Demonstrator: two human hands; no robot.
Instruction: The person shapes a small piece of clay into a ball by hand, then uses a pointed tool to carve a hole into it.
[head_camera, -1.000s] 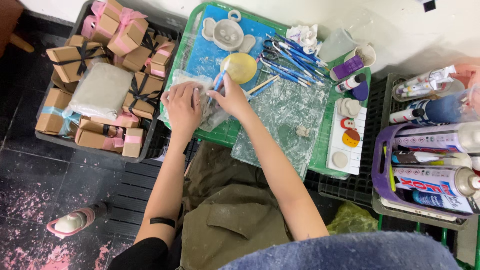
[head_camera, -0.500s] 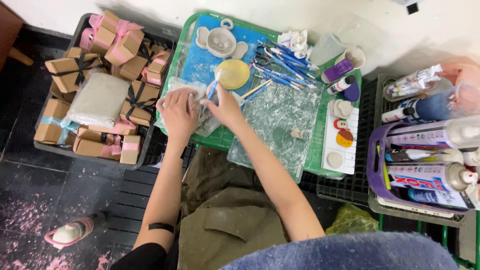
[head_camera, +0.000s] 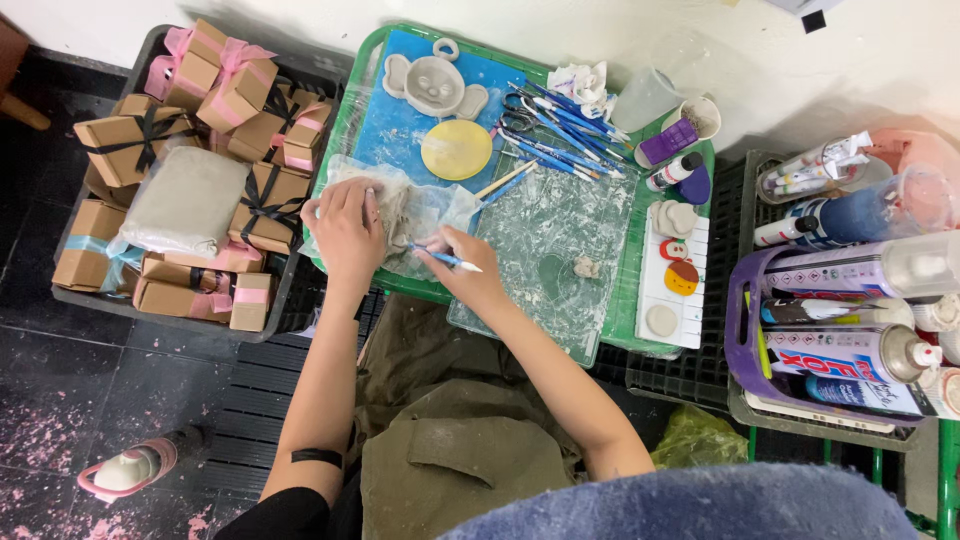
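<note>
Clay (head_camera: 402, 208), a grey lump in clear plastic wrap (head_camera: 440, 215), lay at the near left edge of the green tray (head_camera: 345, 120). Left hand (head_camera: 345, 228) pressed down on the lump, fingers curled over its top. Right hand (head_camera: 470, 270) sat just beside it, pinched shut around a blue-handled tool (head_camera: 443, 258) whose tip pointed toward the clay. Hands were close together but not touching.

Farther up the tray lay a yellow disc (head_camera: 456, 150) and a grey bear-face piece (head_camera: 433, 82) on a blue mat (head_camera: 395, 130), with a row of blue tools (head_camera: 555, 135) to their right. Left of the tray, a crate held ribboned boxes (head_camera: 150, 140). To the right, a purple basket (head_camera: 745, 340) held spray cans (head_camera: 850, 352).
</note>
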